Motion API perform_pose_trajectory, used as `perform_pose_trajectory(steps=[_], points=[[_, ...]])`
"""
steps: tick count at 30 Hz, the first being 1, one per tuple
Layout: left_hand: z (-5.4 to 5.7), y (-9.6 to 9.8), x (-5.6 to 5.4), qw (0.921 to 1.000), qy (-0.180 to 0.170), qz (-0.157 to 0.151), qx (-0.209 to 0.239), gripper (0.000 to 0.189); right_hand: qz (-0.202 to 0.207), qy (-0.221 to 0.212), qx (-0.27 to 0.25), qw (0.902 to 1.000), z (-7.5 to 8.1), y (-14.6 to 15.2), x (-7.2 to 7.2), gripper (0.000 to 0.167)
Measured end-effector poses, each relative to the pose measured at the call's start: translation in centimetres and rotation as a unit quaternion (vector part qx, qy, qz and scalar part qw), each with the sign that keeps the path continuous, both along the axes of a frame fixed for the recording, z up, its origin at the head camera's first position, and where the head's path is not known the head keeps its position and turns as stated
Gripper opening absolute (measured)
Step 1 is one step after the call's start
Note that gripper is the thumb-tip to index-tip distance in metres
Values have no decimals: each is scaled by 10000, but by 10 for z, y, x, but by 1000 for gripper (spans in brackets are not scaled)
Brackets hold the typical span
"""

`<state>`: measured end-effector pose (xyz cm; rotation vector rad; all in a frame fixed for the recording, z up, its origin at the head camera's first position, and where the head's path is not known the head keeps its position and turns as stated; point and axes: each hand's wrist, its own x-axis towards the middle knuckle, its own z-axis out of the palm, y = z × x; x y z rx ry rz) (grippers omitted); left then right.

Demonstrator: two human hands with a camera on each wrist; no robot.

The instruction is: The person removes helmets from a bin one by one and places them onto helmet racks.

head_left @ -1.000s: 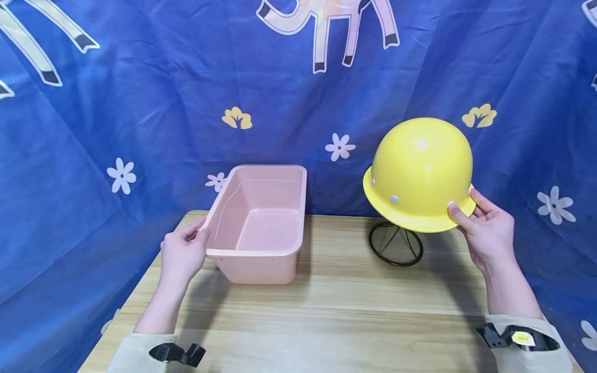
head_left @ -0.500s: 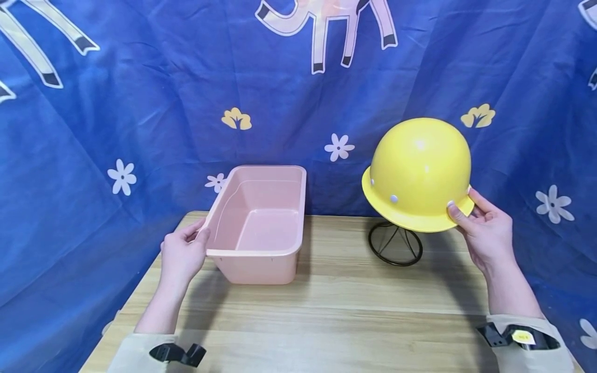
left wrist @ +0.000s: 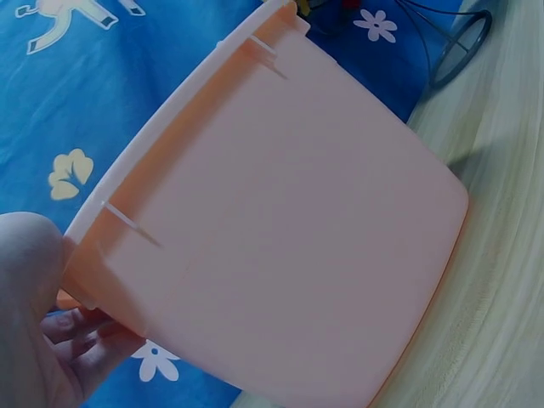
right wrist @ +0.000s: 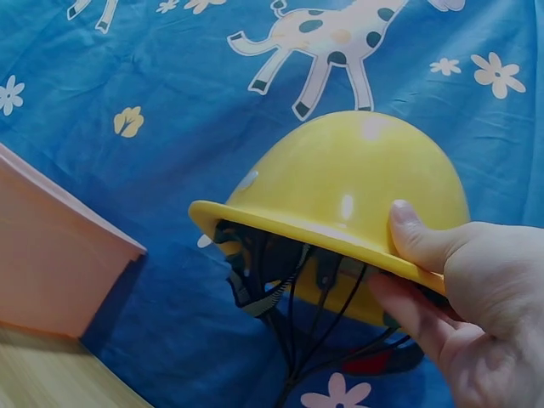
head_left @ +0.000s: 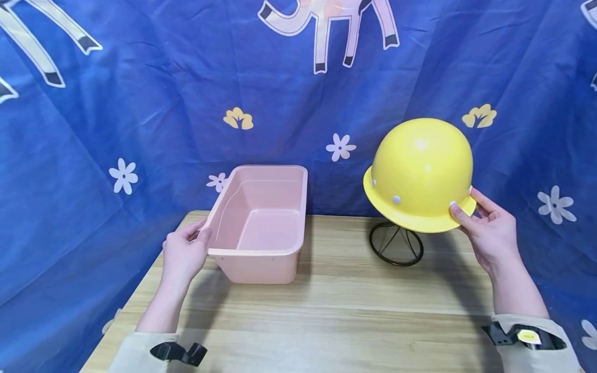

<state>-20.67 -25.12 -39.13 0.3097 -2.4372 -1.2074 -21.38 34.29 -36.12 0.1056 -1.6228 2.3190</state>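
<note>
A pink plastic tub (head_left: 256, 253) stands on the wooden table at the left, its inside bare. My left hand (head_left: 185, 251) grips the tub's rim at the near left corner; the left wrist view shows the fingers curled under that rim (left wrist: 140, 140). At the right, a yellow hard hat (head_left: 422, 173) sits over a black wire stand (head_left: 396, 264). My right hand (head_left: 489, 233) pinches the hat's brim, thumb on top and fingers beneath. In the right wrist view dark straps (right wrist: 255, 289) and stand wires (right wrist: 319, 319) show under the hat.
The wooden table (head_left: 336, 321) stretches in front of both things and between them. Close behind its back edge hangs a blue curtain (head_left: 289, 119) printed with flowers and animals. More curtain borders the left and right sides.
Both hands keep their holds on the tub and the hard hat. Apart from a very slight shift of the whole view, nothing has visibly moved.
</note>
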Motion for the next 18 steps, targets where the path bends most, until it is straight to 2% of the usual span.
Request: perform_pose_trajectory(steps=[11, 15, 18], points=[[-1, -8, -1, 9993, 97, -228, -293, 43, 33, -299, 211, 9993, 2, 8, 4, 76], [1, -8, -3, 9987, 169, -317, -360, 44, 72, -311, 279, 9991, 2, 12, 7, 67], [4, -7, -3, 9986, 137, -388, -341, 44, 123, -284, 286, 9991, 2, 15, 8, 68]])
